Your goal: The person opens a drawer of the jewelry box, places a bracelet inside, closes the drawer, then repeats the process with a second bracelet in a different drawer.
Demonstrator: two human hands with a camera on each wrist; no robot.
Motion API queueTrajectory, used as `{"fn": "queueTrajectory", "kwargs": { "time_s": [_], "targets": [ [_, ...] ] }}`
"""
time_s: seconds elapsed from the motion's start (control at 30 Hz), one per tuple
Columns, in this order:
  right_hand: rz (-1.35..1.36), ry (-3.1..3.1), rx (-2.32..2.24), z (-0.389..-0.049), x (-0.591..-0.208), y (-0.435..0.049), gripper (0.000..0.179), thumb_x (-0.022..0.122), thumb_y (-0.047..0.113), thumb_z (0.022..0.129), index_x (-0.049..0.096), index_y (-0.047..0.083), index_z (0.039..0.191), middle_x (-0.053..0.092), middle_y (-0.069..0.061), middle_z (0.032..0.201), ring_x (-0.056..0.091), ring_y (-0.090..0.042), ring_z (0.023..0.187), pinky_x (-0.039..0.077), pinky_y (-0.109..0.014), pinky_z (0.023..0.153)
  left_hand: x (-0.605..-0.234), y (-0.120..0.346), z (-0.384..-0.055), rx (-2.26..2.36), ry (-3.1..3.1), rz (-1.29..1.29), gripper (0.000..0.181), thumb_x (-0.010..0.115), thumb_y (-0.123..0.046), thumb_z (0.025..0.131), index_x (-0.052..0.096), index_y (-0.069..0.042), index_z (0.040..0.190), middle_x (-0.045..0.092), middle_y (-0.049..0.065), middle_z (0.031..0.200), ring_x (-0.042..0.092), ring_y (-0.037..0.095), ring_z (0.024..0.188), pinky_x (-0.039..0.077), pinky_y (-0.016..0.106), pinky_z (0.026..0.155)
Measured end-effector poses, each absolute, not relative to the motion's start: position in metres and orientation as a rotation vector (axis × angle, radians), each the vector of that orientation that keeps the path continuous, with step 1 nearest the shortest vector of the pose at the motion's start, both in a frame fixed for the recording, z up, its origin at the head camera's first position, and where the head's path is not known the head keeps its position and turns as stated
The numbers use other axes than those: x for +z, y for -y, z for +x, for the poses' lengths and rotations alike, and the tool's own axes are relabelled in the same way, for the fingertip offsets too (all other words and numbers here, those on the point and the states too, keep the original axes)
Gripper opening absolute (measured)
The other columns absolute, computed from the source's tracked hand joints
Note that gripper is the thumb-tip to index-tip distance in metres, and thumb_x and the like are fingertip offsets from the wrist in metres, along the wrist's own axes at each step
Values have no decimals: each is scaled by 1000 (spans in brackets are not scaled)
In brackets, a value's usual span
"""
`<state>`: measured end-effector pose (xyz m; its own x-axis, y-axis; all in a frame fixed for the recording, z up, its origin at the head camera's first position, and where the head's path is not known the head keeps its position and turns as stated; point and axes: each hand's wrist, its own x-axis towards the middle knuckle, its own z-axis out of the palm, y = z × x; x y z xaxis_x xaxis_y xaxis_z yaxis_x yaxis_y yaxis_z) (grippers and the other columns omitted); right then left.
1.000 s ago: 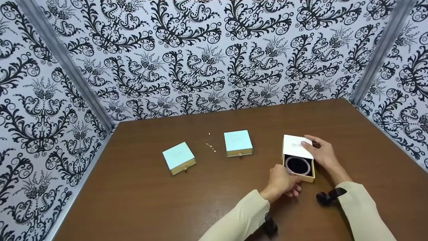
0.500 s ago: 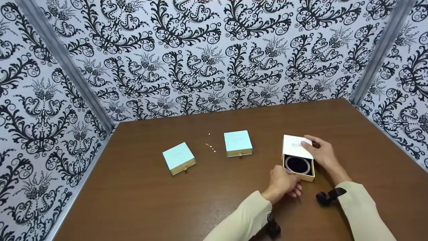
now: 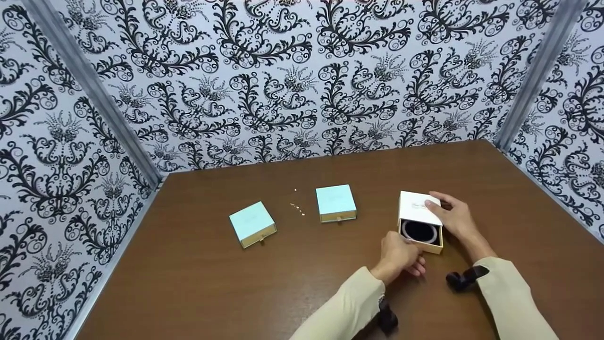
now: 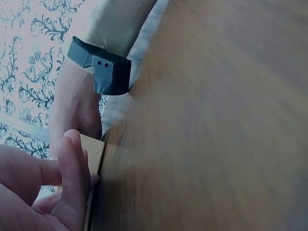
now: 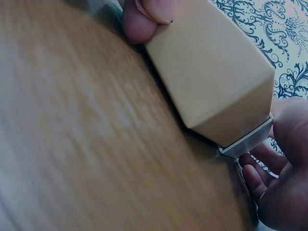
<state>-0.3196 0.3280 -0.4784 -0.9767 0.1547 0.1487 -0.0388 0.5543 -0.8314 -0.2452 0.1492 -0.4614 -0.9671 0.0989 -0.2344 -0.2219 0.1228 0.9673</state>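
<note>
A small white slide-out gift box stands at the right of the table, its gold drawer [image 3: 430, 248] partly out of the white sleeve [image 3: 413, 204]. Inside the drawer lies a pale purplish bangle [image 3: 435, 233] on a black lining. My left hand [image 3: 398, 250] pinches the drawer's front edge at its left corner. With the thumb on top and fingers round the far right side, my right hand [image 3: 457, 219] holds the sleeve. In the right wrist view, the drawer's plain side [image 5: 216, 67] shows between the fingertips of one hand and the palm of the other.
Two closed light-blue boxes with gold drawer fronts, a middle one [image 3: 336, 202] and a left one [image 3: 252, 223], lie on the brown table [image 3: 212, 288]. Small pale bits [image 3: 298, 208] are scattered between them. A patterned wall [image 3: 283, 94] rises behind the table.
The drawer has slid slightly further into the sleeve, with my left hand moving along at its front edge. My right hand and the blue boxes stay where they were.
</note>
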Motion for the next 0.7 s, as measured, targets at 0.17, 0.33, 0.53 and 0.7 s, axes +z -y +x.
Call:
{"fn": "queueTrajectory", "kwargs": {
  "time_s": [0.17,0.33,0.53,0.7],
  "targets": [
    [-103,2586,1409,-319,-478,-328,59,61,43,99,54,2,142,54,-30,141,50,-34,126,38,-6,79,-461,-151,-249,1917,-2179,-114,22,66,10,82,64,4,61,63,12,47,60,21,35,47,29,32],
    [-104,2598,1410,-320,-476,-327,61,61,44,99,54,2,142,54,-29,141,51,-35,127,37,-6,80,-461,-151,-253,1924,-2147,-132,22,67,8,84,65,4,62,62,11,46,56,17,34,46,27,32],
    [-96,2607,1414,-320,-476,-328,62,60,44,99,52,2,143,52,-30,143,50,-37,129,36,-6,81,-461,-153,-256,1940,-2101,-152,20,66,9,84,66,5,65,64,13,49,56,16,34,46,26,32],
    [-95,2609,1423,-320,-478,-330,63,59,45,99,52,2,144,51,-31,143,52,-34,125,39,-6,77,-462,-155,-260,1933,-2126,-140,20,67,10,85,64,5,66,63,12,49,59,19,37,47,27,33]
  ]
}}
